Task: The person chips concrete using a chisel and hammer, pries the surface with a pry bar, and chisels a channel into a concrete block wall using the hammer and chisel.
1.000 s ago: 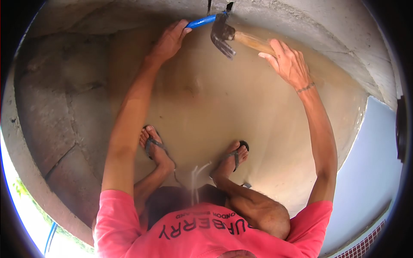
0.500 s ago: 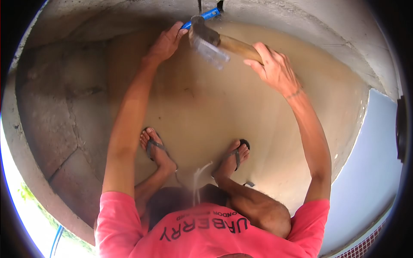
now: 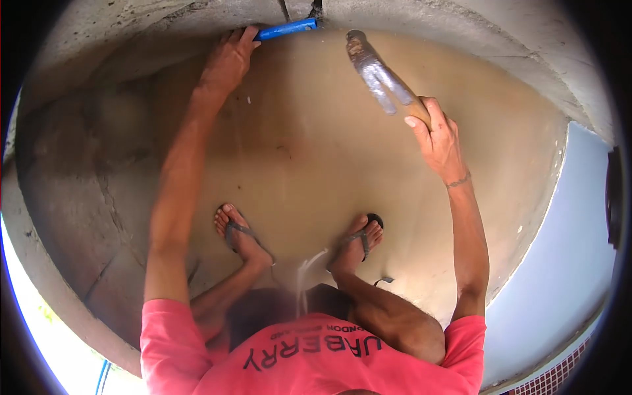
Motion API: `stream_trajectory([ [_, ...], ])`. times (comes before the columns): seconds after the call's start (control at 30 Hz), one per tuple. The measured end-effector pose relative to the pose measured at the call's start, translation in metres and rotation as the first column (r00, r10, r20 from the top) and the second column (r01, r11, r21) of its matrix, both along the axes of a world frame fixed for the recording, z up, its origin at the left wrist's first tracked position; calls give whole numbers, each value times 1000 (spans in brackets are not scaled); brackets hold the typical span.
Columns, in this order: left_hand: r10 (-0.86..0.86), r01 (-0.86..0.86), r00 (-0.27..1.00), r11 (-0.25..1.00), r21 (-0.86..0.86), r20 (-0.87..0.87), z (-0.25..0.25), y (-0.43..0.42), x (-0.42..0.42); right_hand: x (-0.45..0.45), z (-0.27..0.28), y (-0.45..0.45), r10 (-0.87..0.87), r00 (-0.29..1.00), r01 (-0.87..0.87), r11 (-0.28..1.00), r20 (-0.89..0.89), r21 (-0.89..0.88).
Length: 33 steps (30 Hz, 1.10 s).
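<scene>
Via the head camera, I logged the left hand (image 3: 228,60) with fingers closed around the blue bar (image 3: 286,29), its end near a dark gap (image 3: 316,9) in the concrete (image 3: 421,23). Right-hand fingers (image 3: 440,125) gripped the hammer (image 3: 375,72) by its handle (image 3: 419,112), head apart from the bar.

Arms (image 3: 176,191) outstretched; left hand (image 3: 227,64), right hand (image 3: 441,143) both curled.

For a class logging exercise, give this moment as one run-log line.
left hand: holding blue bar; right hand: gripping hammer; hammer: apart from bar
</scene>
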<state>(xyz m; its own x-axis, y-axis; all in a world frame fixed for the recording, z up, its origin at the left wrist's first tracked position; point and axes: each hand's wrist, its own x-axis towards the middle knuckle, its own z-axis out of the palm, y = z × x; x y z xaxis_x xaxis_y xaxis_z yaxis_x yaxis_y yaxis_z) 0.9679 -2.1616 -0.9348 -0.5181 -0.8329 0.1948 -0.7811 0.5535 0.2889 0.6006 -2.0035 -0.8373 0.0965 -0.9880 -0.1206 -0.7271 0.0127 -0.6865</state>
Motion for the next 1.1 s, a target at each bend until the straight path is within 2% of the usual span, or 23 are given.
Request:
stream_trajectory([
  [0.07,-112,111,992,994,19,62,-2,-6,9,6,-13,4,49,999,-50,997,-20,-63],
  [0.13,-37,44,998,991,127,-57,9,19,-9,10,-25,-1,115,990,-126,979,-75,-162],
  [0.17,3,20,993,981,193,-116,15,38,-18,12,-25,-1,115,990,-126,982,-83,-143],
  [0.27,-160,194,978,935,298,-136,35,75,-27,17,-23,1,130,989,-135,988,-65,-79],
  [0.37,66,32,971,917,397,-230,23,74,-4,19,-24,2,111,994,-110,992,17,-54],
  [0.47,181,-79,966,889,451,-186,33,70,-7,22,-23,6,75,997,-75,997,29,-6],
  [0.53,242,-106,943,871,480,-230,23,67,-15,25,-21,2,63,998,-64,998,22,13],
  [0.7,393,-106,847,786,609,-359,16,85,-46,38,-18,3,26,996,-18,995,86,-97],
  [0.83,500,-183,797,734,654,-338,9,85,-81,44,-17,0,21,995,-2,979,93,-204],
  [0.9,535,-191,756,731,656,-376,8,90,-94,45,-10,-4,5,993,16,986,121,-168],
  [1.0,636,-261,695,659,705,-337,14,99,-110,37,-16,-5,-25,985,45,992,172,-118],
  [1.1,641,-269,669,682,680,-378,9,101,-120,46,-9,-11,-53,968,85,989,247,-125],
])
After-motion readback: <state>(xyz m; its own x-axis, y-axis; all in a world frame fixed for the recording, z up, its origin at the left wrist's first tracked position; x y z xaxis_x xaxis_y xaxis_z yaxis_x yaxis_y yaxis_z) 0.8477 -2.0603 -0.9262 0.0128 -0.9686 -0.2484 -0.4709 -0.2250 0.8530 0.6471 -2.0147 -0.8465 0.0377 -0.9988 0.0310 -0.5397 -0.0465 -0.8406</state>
